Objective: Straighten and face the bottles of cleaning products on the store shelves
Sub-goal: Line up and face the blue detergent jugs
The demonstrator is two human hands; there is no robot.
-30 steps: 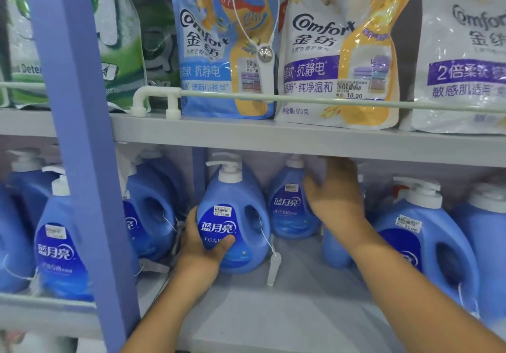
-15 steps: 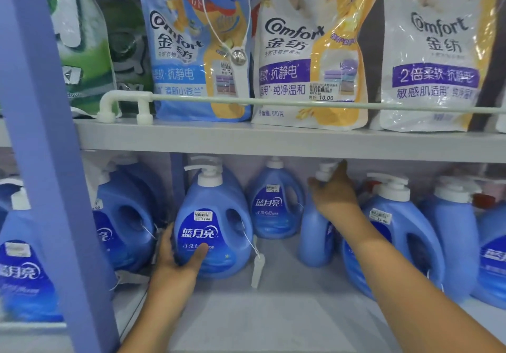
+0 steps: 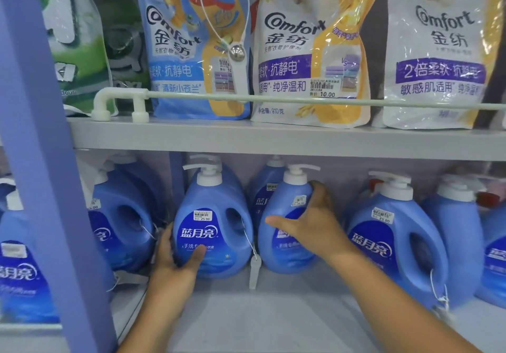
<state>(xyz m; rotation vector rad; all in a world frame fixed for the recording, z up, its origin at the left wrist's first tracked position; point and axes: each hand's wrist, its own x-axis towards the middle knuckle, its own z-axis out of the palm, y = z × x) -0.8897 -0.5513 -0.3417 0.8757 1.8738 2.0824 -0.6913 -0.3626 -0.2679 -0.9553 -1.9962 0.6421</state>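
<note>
Lower shelf (image 3: 273, 311): L hand (image 3: 175, 265) grips facing bottle (image 3: 213, 224); R hand (image 3: 309, 224) grips angled bottle (image 3: 284, 232) beside it.

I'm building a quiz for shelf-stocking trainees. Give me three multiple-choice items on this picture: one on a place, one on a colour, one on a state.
1. Where do the Comfort pouches stand?
A. On the shelf above the bottles
B. On the floor
C. Behind the bottles, on their shelf

2. What colour is the pump of the bottle in the left hand?
A. Red
B. White
C. Green

3. What is the right hand doing?
A. Hanging idle
B. Pressing a pouch
C. Gripping a bottle

Answers:
1. A, they sit behind the rail on the upper shelf.
2. B, the pump head is white on the blue body.
3. C, its fingers and thumb wrap the second bottle.
</note>
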